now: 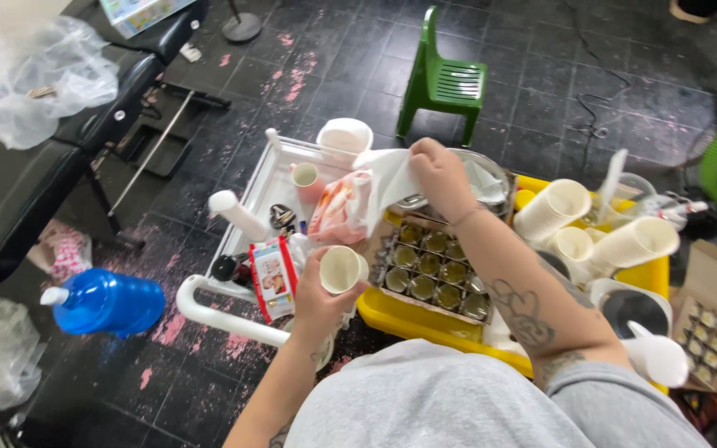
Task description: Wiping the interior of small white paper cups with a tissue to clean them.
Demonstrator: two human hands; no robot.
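Head view: looking straight down at two hands over a cluttered yellow tray [392, 314] and a white cart [209, 309].
Left hand [319, 292]: wrapped around a small paper cup [341, 269], fingers curled shut on its wall, mouth of the cup tilted up and toward the camera, apparently empty.
Right hand [437, 176]: pinching a white plastic bag [383, 184], lifted above the tray, fingers closed on a bunched fold.
Cup position: held just left of the cardboard crate of small jars [433, 270], above the tray's near-left corner.
Jars: rows of lidded glass jars sitting in the divider, all seemingly in place, none lifted out.
Cup stacks [553, 207]: several sleeves of paper cups lying on their sides at the right of the tray, plenty unused.
Progress, as a judgement: early going; one cup singled out, bag in hand, nothing visibly poured or filled.
Around: pink cup [304, 177] and white bowl [344, 134] on the cart, blue water jug [108, 302] on the floor, green chair [444, 76] beyond.
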